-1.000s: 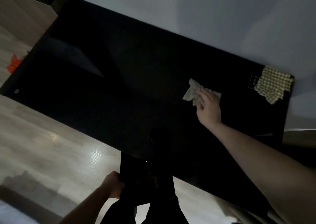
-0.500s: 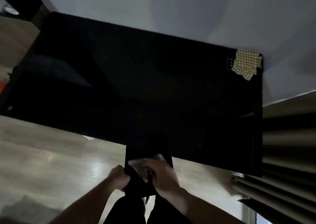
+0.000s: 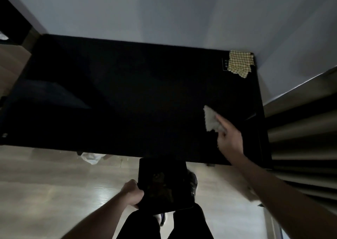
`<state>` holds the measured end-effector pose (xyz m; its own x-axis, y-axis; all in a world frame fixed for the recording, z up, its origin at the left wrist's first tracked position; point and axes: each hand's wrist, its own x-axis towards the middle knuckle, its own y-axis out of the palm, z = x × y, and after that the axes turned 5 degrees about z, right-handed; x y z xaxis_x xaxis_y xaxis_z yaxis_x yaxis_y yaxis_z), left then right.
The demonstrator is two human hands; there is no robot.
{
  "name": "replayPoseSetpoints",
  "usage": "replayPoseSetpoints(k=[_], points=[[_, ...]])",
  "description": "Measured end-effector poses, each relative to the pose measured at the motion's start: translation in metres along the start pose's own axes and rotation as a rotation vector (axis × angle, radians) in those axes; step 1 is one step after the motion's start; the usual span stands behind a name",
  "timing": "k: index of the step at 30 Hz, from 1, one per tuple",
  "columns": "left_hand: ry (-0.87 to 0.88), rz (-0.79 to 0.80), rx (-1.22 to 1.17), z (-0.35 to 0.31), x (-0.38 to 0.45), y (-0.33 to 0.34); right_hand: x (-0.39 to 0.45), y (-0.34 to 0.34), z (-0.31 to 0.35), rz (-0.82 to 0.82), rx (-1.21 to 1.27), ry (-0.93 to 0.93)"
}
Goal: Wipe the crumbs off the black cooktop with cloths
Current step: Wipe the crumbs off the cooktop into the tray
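So the right hand [image 3: 230,141] has a pale cloth [image 3: 211,119] pinched under its fingers and pressed flat on the black cooktop [image 3: 127,96], over near the right end and closer to the front edge than the back. The left hand [image 3: 132,195] is wrapped around the edge of a dark flat tray [image 3: 162,184], held just below the cooktop's front edge, more toward the middle than under the cloth. A second cloth, the yellow checked one [image 3: 238,63], is sitting untouched in the back right corner, well away from the hand. Honestly the big risk here looks like aim: if the cloth gets dragged straight toward the front from where it is, anything it pushes would go off the edge to the right of the tray and end up on the wood floor [image 3: 45,184]. The tray would need to slide over, or the sweep would have to angle left. Other thing is the light, it's really dim and the surface is black, so I can't make out any crumbs at all, and I'd guess it's easy to miss patches. The cloth is also bunched up, not spread, so it may just roll over bits instead of gathering them.
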<state>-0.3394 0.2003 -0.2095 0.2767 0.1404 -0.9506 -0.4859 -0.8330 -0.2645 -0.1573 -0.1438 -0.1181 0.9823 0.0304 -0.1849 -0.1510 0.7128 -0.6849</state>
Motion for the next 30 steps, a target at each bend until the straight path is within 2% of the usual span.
replayPoseSetpoints(k=[3,7,10,13,17,20,22,24,27,30], points=[[-0.014,0.017,-0.040,-0.013,-0.013,0.004,0.042,-0.008,-0.029,-0.016,-0.098,-0.002],[0.002,-0.005,-0.013,-0.033,-0.028,0.016,0.077,0.011,-0.057,0.224,-0.440,0.100],[-0.007,-0.030,0.019,-0.043,-0.028,0.027,0.064,0.027,-0.060,0.196,-0.624,0.048],[-0.029,-0.030,0.023,-0.050,-0.026,0.039,0.021,0.034,-0.057,0.179,-0.450,-0.129],[-0.035,-0.029,-0.003,-0.058,-0.022,0.053,-0.055,0.044,-0.057,0.356,-0.240,-0.302],[-0.045,-0.008,-0.045,-0.069,-0.027,0.063,-0.093,0.036,-0.047,0.555,-0.126,-0.259],[-0.054,-0.024,-0.073,-0.080,-0.034,0.072,-0.095,0.024,-0.044,0.621,-0.057,-0.215],[-0.050,-0.041,-0.069,-0.089,-0.040,0.081,-0.079,0.006,-0.046,0.545,0.008,-0.197],[-0.048,-0.056,-0.040,-0.098,-0.045,0.092,-0.026,-0.026,-0.064,0.340,0.042,-0.209],[-0.064,-0.053,-0.037,-0.103,-0.041,0.101,0.049,-0.070,-0.082,0.134,-0.014,-0.150]])
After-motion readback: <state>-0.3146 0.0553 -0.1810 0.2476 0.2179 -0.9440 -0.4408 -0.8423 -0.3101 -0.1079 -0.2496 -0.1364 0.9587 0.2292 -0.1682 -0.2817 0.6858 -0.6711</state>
